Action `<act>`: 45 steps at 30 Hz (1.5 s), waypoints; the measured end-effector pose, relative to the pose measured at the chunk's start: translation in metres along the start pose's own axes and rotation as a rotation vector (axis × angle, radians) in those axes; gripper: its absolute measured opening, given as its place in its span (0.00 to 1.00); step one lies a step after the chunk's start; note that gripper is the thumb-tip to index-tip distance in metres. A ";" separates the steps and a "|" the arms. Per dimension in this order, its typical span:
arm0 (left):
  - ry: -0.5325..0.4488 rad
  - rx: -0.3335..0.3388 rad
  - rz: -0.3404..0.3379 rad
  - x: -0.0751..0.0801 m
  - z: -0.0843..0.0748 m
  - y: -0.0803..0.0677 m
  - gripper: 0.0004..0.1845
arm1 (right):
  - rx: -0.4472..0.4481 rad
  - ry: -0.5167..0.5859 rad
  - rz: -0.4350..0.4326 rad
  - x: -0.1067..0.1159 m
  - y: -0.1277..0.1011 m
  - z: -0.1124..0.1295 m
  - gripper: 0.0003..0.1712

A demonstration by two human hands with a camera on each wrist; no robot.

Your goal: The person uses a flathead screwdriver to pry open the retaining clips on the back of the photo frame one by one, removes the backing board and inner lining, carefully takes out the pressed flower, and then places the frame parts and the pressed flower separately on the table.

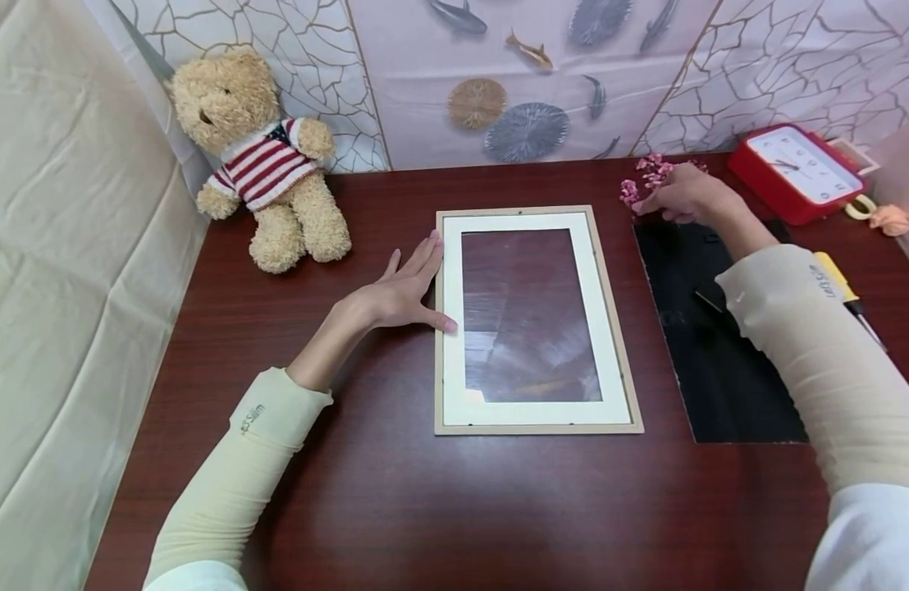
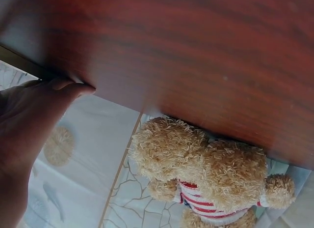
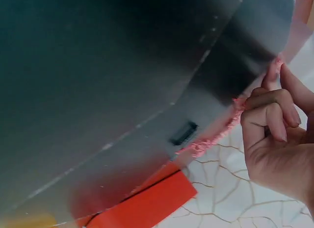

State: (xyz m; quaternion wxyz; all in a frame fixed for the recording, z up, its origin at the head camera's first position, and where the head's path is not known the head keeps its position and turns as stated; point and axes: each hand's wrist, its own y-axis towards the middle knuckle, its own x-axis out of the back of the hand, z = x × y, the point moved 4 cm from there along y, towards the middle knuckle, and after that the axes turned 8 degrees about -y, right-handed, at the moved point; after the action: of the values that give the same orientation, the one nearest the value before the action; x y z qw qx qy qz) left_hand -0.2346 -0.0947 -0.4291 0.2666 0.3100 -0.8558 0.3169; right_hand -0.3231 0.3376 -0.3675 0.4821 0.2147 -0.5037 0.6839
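A light wood picture frame (image 1: 624, 361) with a white mat (image 1: 524, 414) and a clear pane lies on the table. My left hand (image 1: 403, 295) rests along its left edge, fingers straight and spread, the thumb over the mat. At the back right, my right hand (image 1: 691, 195) pinches a pink flower sprig (image 1: 657, 168) between thumb and index finger. The right wrist view shows pink blossom (image 3: 279, 64) at those fingertips and the other fingers curled. Just below this hand lies the black backing board (image 1: 683, 312), its right part hidden by my forearm.
A teddy bear (image 1: 270, 164) in a striped sweater sits against the wall at the back left. Beyond the board stands a red clock (image 1: 797, 172). A yellow-handled screwdriver (image 1: 838, 277) lies beside my right sleeve, and a peach-coloured object (image 1: 890, 220) is near the right edge.
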 end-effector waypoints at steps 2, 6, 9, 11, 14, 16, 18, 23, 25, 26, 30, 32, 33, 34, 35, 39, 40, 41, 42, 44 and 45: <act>-0.003 -0.002 -0.010 -0.001 0.002 -0.001 0.75 | 0.021 -0.073 -0.048 -0.002 -0.004 0.005 0.23; 0.022 0.030 -0.090 -0.006 0.006 -0.004 0.74 | 0.152 -0.096 -0.107 -0.022 -0.027 0.025 0.28; 0.061 0.065 -0.205 -0.009 0.000 -0.009 0.68 | 0.255 0.032 -0.036 -0.052 -0.058 0.039 0.39; 0.050 0.096 -0.282 -0.011 -0.003 -0.008 0.62 | 0.286 0.122 0.029 -0.073 -0.081 0.042 0.45; 0.039 0.123 -0.366 -0.012 -0.006 -0.001 0.52 | 0.297 0.233 0.116 -0.099 -0.110 0.042 0.49; 0.017 0.132 -0.382 -0.015 -0.002 0.009 0.47 | 0.290 0.295 0.142 -0.112 -0.123 0.042 0.50; 0.021 0.126 -0.387 -0.018 -0.001 0.013 0.43 | 0.283 0.358 0.154 -0.122 -0.132 0.043 0.49; 0.098 0.122 -0.420 -0.025 0.002 0.012 0.43 | 0.285 0.441 0.157 -0.135 -0.139 0.050 0.49; 0.135 0.121 -0.435 -0.025 -0.005 0.005 0.39 | 0.289 0.438 0.163 -0.136 -0.139 0.054 0.49; 0.151 0.117 -0.439 -0.023 -0.013 0.000 0.35 | 0.290 0.434 0.168 -0.137 -0.139 0.055 0.50; 0.256 0.103 -0.438 -0.019 -0.047 -0.018 0.18 | 0.298 0.422 0.179 -0.137 -0.138 0.059 0.49; 0.311 0.118 -0.424 -0.017 -0.060 -0.023 0.18 | 0.302 0.417 0.181 -0.137 -0.137 0.061 0.49; 0.341 0.129 -0.412 -0.017 -0.063 -0.022 0.18 | 0.302 0.415 0.182 -0.136 -0.137 0.061 0.49; 0.361 0.143 -0.398 -0.017 -0.065 -0.021 0.18 | 0.302 0.409 0.182 -0.136 -0.136 0.061 0.49; 0.372 0.159 -0.377 -0.015 -0.070 -0.022 0.18 | 0.299 0.401 0.183 -0.136 -0.137 0.061 0.49; 0.445 0.171 -0.319 -0.014 -0.075 -0.020 0.19 | 0.283 0.373 0.170 -0.134 -0.141 0.056 0.49; 0.445 0.170 -0.310 -0.013 -0.075 -0.020 0.20 | 0.278 0.364 0.164 -0.134 -0.143 0.055 0.48; 0.446 0.166 -0.303 -0.012 -0.075 -0.020 0.20 | 0.274 0.359 0.159 -0.134 -0.145 0.054 0.48; 0.442 0.162 -0.296 -0.012 -0.075 -0.019 0.20 | 0.268 0.353 0.155 -0.134 -0.147 0.053 0.47; 0.430 0.155 -0.284 -0.011 -0.073 -0.019 0.20 | 0.259 0.342 0.151 -0.134 -0.151 0.051 0.47; 0.421 0.156 -0.282 -0.010 -0.072 -0.019 0.20 | 0.256 0.336 0.151 -0.134 -0.153 0.051 0.47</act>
State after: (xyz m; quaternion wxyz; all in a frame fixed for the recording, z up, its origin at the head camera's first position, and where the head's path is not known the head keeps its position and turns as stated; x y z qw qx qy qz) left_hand -0.1956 -0.0514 -0.3808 0.4558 0.3729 -0.7028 0.3990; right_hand -0.1393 0.2365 -0.3777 0.4755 0.1188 -0.3399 0.8027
